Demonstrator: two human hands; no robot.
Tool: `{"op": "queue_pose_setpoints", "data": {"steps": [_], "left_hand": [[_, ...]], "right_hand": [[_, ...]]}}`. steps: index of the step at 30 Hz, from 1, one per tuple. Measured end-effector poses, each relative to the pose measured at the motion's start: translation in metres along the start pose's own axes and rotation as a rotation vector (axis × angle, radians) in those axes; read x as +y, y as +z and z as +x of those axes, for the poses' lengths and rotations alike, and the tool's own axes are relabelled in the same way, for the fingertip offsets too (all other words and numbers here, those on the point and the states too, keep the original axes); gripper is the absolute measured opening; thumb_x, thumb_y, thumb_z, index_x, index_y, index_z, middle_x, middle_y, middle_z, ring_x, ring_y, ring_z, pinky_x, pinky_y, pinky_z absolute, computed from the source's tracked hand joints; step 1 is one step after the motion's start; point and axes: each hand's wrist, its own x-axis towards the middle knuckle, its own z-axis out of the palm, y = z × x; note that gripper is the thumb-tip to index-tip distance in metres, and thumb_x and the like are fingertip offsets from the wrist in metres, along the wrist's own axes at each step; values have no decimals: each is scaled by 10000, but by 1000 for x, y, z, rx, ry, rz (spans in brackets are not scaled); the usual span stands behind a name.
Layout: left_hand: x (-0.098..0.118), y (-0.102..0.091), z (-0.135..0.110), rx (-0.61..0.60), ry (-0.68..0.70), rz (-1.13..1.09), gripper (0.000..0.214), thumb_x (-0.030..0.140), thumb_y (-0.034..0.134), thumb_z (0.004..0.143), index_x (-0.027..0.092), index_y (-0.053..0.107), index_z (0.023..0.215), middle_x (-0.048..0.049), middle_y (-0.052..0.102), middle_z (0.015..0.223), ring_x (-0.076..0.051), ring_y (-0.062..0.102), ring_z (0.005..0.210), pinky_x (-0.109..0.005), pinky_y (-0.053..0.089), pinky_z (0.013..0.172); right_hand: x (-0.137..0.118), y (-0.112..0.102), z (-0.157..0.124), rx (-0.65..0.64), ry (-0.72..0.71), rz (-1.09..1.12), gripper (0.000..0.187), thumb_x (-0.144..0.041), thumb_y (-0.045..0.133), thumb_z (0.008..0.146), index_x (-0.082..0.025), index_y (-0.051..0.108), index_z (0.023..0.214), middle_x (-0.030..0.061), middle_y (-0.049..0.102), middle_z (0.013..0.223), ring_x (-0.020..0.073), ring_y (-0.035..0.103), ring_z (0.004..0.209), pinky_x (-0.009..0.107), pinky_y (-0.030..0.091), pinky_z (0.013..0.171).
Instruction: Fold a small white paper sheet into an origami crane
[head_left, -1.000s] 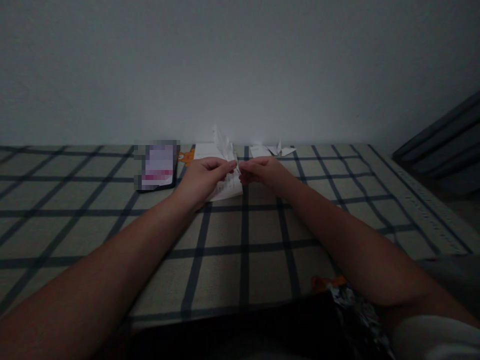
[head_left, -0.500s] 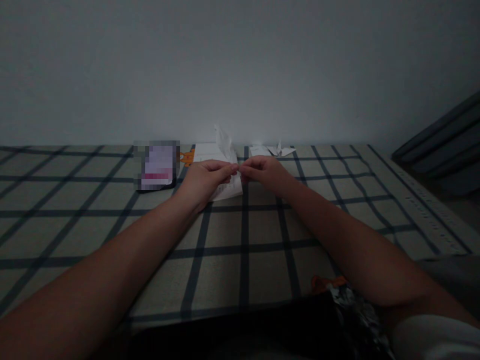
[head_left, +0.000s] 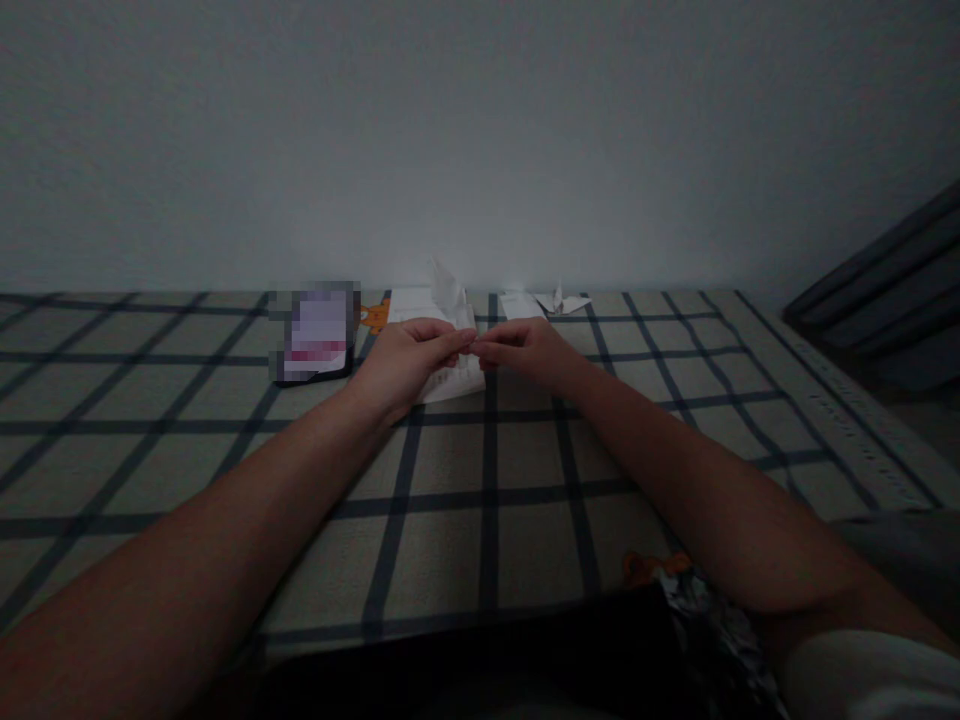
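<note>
My left hand [head_left: 416, 360] and my right hand [head_left: 529, 350] meet in the middle, both closed in a pinch with the fingertips touching or almost touching. Whatever lies between the fingertips is too small and dark to make out. Partly hidden behind and under my left hand is a flat white packet or sheet [head_left: 457, 385] with faint print. A thin, crumpled white piece like tissue [head_left: 448, 287] stands up from behind that hand. Beyond my right hand lies a folded white paper [head_left: 521, 304], with a small folded paper shape like an origami crane [head_left: 559, 301] beside it.
On the left lies a phone-like device [head_left: 319, 330], its screen blurred out. An orange cartoon figure [head_left: 375, 316] shows beside it. The checked cloth [head_left: 450, 530] reaches a pale wall [head_left: 480, 140]. Dark, shiny crumpled material [head_left: 705, 620] is near my right forearm.
My right hand has dropped very slightly, its fingers straighter against the left. The tip of the upright white piece sits a little lower. The other things stay where they were.
</note>
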Motion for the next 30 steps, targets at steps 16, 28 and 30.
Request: {"op": "queue_pose_setpoints", "data": {"steps": [16,28,30], "left_hand": [[-5,-8,5,17,185,157,375,468,796,747,181,624,578,15,549,568,-109,467,541,-253,338,532],[-15,-6,6,-4,130,55,325,415,839,702,166,648,616,13,578,583,-111,512,554,-236,376,543],[-12,-6,6,-5,91,4,292,399,850,683,165,677,671,8,610,620,-114,527,554,-240,386,538]], "right_hand": [[-2,2,-1,-70,-4,-10,235,-376,688,834,-159,694,744,-2,673,687,122,586,667,275,451,698],[1,6,0,-94,-111,-66,283,-397,628,890,-151,628,750,-31,545,661,109,480,650,259,367,636],[2,6,0,-111,-116,-77,287,-395,631,894,-151,624,744,-31,546,666,109,484,652,259,364,630]]}}
